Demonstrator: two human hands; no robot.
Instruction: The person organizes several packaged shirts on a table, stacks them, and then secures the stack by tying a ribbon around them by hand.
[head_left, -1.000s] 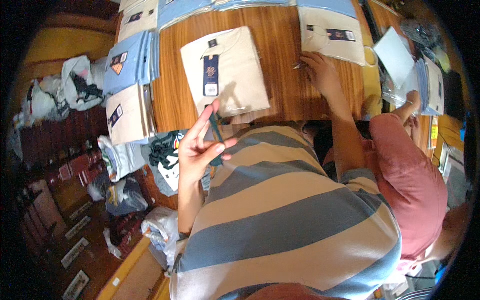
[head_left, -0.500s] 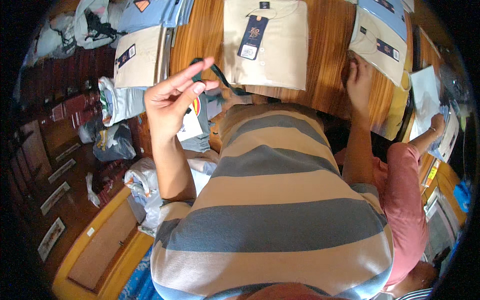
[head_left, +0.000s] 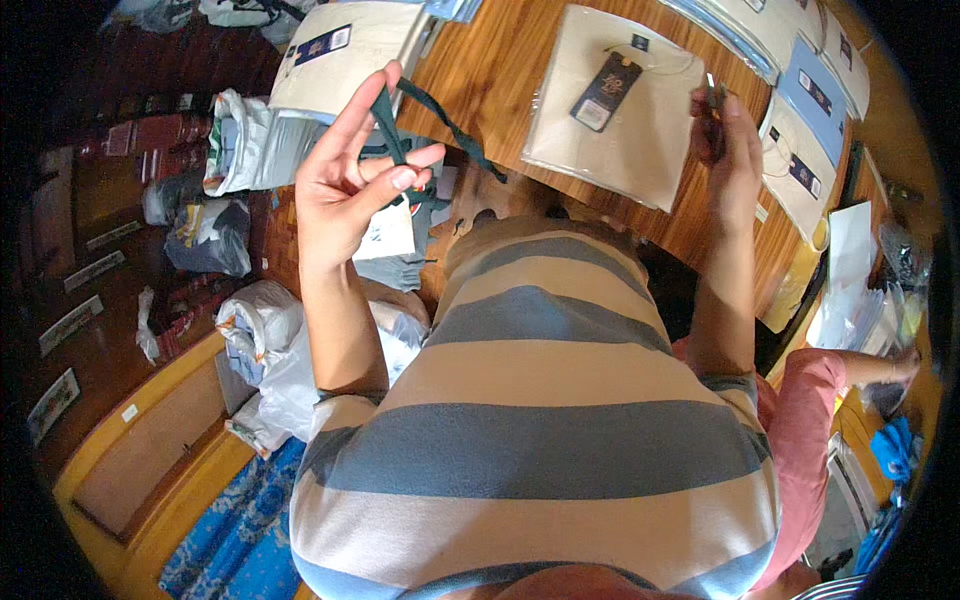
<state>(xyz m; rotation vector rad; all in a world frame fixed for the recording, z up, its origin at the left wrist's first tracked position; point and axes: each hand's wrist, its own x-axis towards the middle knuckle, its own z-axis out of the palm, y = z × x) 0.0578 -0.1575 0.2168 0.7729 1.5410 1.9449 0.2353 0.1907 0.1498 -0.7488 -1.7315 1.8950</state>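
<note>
Left of the packed shirt [head_left: 655,130], our left hand [head_left: 345,200] holds a green ribbon [head_left: 388,127], best drawn taut, while our right hand [head_left: 738,160] grips a small tool [head_left: 713,98].

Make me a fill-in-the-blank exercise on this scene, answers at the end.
1. The left hand holds a strip coloured dark ____.
2. The tag on the packed beige garment between the two hands is dark ____.
3. The wearer's shirt is patterned with broad ____.
4. The co-worker's reddish sleeve shows on the wearer's ____ side.

Missing words: green; blue; stripes; right.
</note>
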